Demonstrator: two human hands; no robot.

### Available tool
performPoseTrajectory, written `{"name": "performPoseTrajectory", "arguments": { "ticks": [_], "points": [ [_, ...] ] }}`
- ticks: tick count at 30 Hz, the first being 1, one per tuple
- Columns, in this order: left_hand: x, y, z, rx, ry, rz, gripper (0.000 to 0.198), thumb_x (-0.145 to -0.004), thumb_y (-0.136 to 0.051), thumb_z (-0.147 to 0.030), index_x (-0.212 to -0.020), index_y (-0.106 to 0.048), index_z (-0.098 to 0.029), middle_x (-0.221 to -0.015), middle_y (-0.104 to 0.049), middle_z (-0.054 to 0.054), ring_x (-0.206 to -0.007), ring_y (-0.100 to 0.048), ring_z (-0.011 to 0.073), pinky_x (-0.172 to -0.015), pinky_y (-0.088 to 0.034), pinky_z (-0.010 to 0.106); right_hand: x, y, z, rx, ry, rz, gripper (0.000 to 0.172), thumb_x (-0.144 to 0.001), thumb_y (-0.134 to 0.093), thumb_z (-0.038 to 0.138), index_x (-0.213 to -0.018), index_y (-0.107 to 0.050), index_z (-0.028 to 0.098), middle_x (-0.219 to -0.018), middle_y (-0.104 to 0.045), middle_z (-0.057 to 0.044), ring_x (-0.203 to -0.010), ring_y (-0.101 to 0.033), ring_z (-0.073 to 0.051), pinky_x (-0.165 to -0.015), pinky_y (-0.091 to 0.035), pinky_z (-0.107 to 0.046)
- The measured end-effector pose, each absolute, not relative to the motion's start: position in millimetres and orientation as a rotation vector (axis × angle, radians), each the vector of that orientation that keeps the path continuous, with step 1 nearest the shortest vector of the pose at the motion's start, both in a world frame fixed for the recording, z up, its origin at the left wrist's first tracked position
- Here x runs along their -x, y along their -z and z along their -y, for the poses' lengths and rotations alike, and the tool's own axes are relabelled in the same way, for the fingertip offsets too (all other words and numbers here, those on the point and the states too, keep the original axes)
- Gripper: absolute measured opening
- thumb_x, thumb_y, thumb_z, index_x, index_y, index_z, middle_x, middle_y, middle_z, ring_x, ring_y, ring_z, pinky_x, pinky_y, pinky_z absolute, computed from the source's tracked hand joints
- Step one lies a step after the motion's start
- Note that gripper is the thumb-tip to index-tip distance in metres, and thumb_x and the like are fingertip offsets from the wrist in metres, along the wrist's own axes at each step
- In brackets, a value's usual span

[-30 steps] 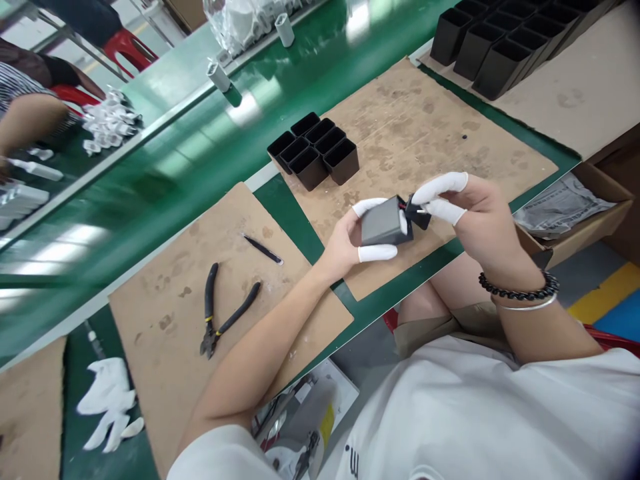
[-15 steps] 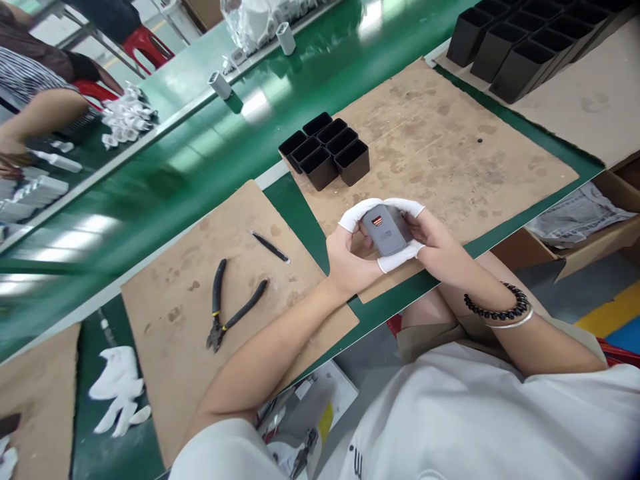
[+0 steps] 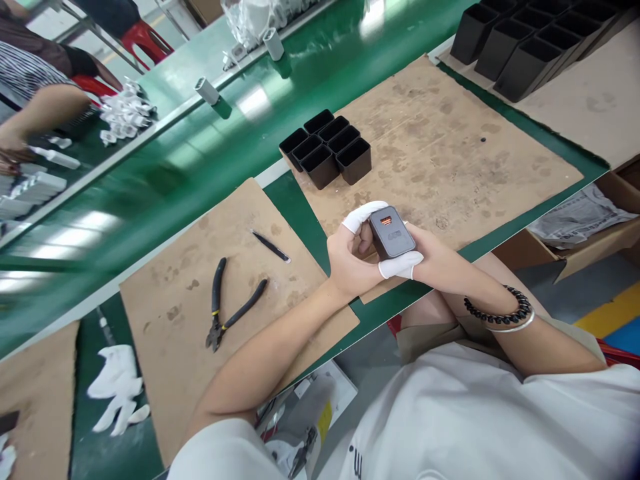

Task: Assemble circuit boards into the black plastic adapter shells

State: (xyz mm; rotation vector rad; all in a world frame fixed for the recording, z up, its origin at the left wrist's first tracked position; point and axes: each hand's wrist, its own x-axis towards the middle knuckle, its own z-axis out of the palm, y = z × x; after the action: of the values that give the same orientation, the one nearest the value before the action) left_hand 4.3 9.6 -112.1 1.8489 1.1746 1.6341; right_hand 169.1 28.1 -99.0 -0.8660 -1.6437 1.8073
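Between my two hands is a dark grey charger block [image 3: 393, 237] with rounded corners and a small slot showing orange inside. Its slotted end is turned up towards me. My left hand [image 3: 353, 257] is closed around its left side, a white-covered finger behind and the thumb along the near edge. On the near right, my right hand [image 3: 429, 252] is closed against the block, its white-covered thumb at the lower corner and its other fingers mostly hidden. Nearest beyond the hands, several open black housings [image 3: 325, 157] stand grouped on the cardboard [image 3: 430, 133].
Black-handled cutters [image 3: 217, 327] and black tweezers [image 3: 271, 247] lie on the left cardboard [image 3: 170, 280]. White finger covers [image 3: 117, 380] lie farther left. A green belt [image 3: 260, 100] carries white pieces [image 3: 207, 91]. More black housings [image 3: 530, 60] stand far right. Across the belt is a co-worker's arm [image 3: 50, 110].
The charger block has turned so its slotted end and dark side show more. My right hand's far fingers have dropped from its top edge. White pieces on the belt have shifted left.
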Motion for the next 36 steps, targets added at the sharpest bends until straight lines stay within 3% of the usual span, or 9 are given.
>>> {"name": "performPoseTrajectory", "arguments": {
  "ticks": [5,9,13,19,23,27,29,32,36],
  "points": [
    [-1,118,-10,-1.929,-1.651,-1.036,0.073,-0.081,-0.080,-0.062,-0.138,-0.054,-0.025,-0.107,-0.066,0.005,-0.102,-0.071,0.0238,-0.092,-0.059,0.037,-175,97,-33,0.741,-1.905,1.411,0.058,-0.077,-0.083,0.024,-0.129,-0.057,0.030,-0.132,-0.071,-0.002,-0.114,-0.071,-0.023,-0.092,-0.063,-0.036],
    [-3,119,-8,-1.966,-1.567,-1.026,0.065,-0.096,-0.069,-0.051,-0.148,-0.039,-0.025,-0.125,-0.065,0.011,-0.113,-0.071,0.0252,-0.097,-0.060,0.038,-186,96,-46,0.667,-2.022,1.151,0.068,-0.075,-0.085,0.032,-0.136,-0.056,0.038,-0.130,-0.068,0.000,-0.101,-0.072,-0.020,-0.081,-0.064,-0.033],
    [-8,128,-6,-1.987,-1.516,-1.162,0.064,-0.092,-0.074,-0.038,-0.146,-0.041,-0.026,-0.134,-0.060,0.013,-0.123,-0.066,0.0276,-0.105,-0.057,0.043,-195,82,-71,0.776,-1.946,1.328,0.054,-0.074,-0.086,0.034,-0.123,-0.065,0.034,-0.106,-0.070,0.000,-0.092,-0.070,-0.018,-0.076,-0.062,-0.029],
    [-11,131,-14,-1.651,-1.262,-1.423,0.064,-0.091,-0.066,-0.021,-0.147,-0.034,-0.022,-0.131,-0.058,0.015,-0.120,-0.064,0.0286,-0.109,-0.052,0.054,-176,31,-172,0.926,-1.464,1.680,0.061,-0.070,-0.086,0.034,-0.126,-0.062,0.029,-0.102,-0.070,-0.003,-0.095,-0.070,-0.025,-0.075,-0.062,-0.038],
    [-10,122,-15,-1.694,-0.969,-1.422,0.055,-0.088,-0.062,-0.016,-0.140,-0.047,-0.020,-0.138,-0.056,0.015,-0.128,-0.057,0.0322,-0.115,-0.046,0.058,-118,16,-275,1.103,-0.699,1.892,0.063,-0.074,-0.077,0.018,-0.133,-0.057,0.023,-0.124,-0.067,-0.005,-0.109,-0.066,-0.024,-0.096,-0.058,-0.040],
    [-8,118,-14,-1.720,-0.928,-1.389,0.047,-0.089,-0.057,-0.012,-0.135,-0.052,-0.018,-0.140,-0.056,0.015,-0.129,-0.055,0.0314,-0.116,-0.045,0.058,-59,44,-329,1.238,-0.597,2.036,0.045,-0.072,-0.081,0.010,-0.114,-0.069,0.020,-0.116,-0.070,-0.009,-0.109,-0.066,-0.029,-0.106,-0.052,-0.048],
    [-7,118,-13,-1.735,-0.926,-1.374,0.043,-0.090,-0.054,-0.010,-0.132,-0.055,-0.018,-0.138,-0.057,0.014,-0.127,-0.056,0.0305,-0.115,-0.046,0.058,-42,67,-334,1.274,-0.566,2.079,0.036,-0.084,-0.079,0.021,-0.119,-0.068,0.019,-0.126,-0.067,-0.011,-0.115,-0.065,-0.028,-0.105,-0.053,-0.050],
    [-6,119,-12,-1.756,-0.901,-1.376,0.041,-0.090,-0.053,-0.009,-0.129,-0.057,-0.019,-0.134,-0.059,0.013,-0.123,-0.058,0.0294,-0.112,-0.048,0.057,-34,97,-334,1.273,-0.546,2.121,0.049,-0.095,-0.070,0.028,-0.141,-0.058,0.022,-0.140,-0.060,-0.012,-0.122,-0.063,-0.028,-0.106,-0.053,-0.051],
    [-6,118,-12,-1.804,-0.863,-1.394,0.038,-0.090,-0.054,-0.010,-0.126,-0.059,-0.020,-0.133,-0.060,0.012,-0.122,-0.059,0.0295,-0.110,-0.049,0.056,-36,114,-341,1.179,-0.598,2.144,0.075,-0.091,-0.069,0.025,-0.160,-0.041,0.028,-0.138,-0.057,-0.013,-0.123,-0.064,-0.030,-0.110,-0.049,-0.044]
  ]
}}
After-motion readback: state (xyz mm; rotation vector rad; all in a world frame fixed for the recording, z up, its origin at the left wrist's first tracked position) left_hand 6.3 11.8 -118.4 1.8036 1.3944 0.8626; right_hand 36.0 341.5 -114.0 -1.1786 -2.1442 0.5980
